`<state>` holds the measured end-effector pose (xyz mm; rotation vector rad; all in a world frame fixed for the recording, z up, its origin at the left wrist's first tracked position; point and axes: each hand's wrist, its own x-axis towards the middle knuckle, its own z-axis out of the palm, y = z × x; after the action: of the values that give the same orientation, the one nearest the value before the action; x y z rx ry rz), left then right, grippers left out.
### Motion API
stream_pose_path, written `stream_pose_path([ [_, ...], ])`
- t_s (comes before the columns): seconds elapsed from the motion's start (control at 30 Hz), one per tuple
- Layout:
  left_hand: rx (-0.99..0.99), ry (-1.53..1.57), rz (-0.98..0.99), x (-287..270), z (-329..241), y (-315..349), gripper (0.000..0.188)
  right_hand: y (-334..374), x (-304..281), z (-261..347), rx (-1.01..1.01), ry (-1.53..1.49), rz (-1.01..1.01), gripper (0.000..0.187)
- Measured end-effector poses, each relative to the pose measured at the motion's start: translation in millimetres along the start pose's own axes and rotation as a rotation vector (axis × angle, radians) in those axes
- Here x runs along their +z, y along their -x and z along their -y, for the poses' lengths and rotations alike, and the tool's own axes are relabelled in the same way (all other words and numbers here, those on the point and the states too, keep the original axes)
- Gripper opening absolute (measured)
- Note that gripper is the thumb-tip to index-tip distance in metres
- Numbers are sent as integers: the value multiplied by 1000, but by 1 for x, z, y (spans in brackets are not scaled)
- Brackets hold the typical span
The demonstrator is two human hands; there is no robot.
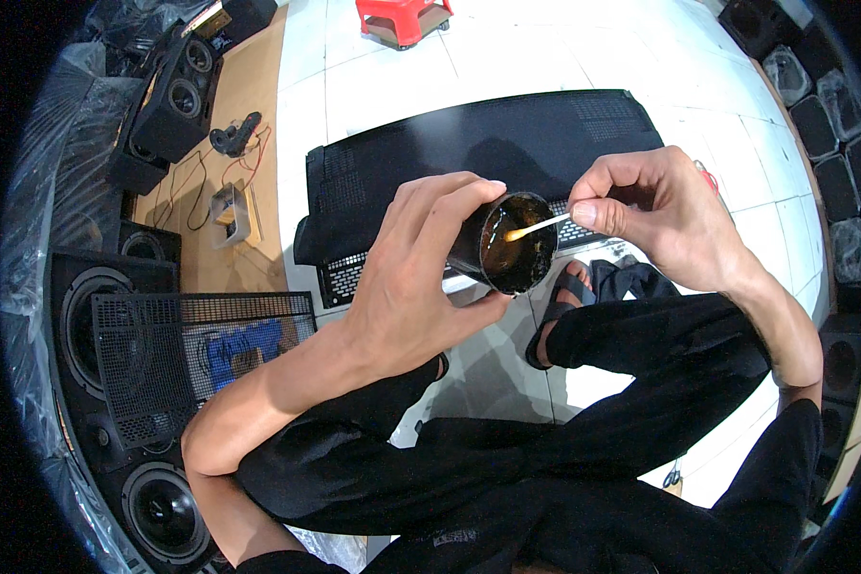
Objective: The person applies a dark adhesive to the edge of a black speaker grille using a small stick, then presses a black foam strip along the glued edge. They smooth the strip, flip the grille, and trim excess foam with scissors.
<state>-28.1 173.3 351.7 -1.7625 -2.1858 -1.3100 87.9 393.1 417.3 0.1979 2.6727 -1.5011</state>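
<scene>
My left hand [407,258] is wrapped round a dark, stained cup [528,263], its mouth tilted toward me. Brown liquid coats the inside of the cup. Between thumb and forefinger, my right hand [655,215] pinches a thin white cotton swab [543,225]. The amber-coloured tip of the swab is inside the cup's mouth; whether it touches the liquid, I cannot tell. Just beyond both hands, a large black perforated metal grille [450,134] lies over the floor, with black cloth or foam showing on it.
Black speaker cabinets [167,96] line the left side, one with a loose mesh grille [139,359] leaning on it. A small tub [234,215] and wires sit on a wooden board [249,105]. A red stool [404,19] stands far off. My sandalled foot [574,287] is below the cup.
</scene>
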Motion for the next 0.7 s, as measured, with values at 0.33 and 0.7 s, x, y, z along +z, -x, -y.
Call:
stream_pose_path([
  [0.33, -71, 4, 42, -3, 1, -3, 77, -1, -15, -9, -2, -51, 84, 26],
  [0.7, -155, 29, 122, 9, 12, -2, 76, 12, -68, -75, 187, -211, -40, 26],
])
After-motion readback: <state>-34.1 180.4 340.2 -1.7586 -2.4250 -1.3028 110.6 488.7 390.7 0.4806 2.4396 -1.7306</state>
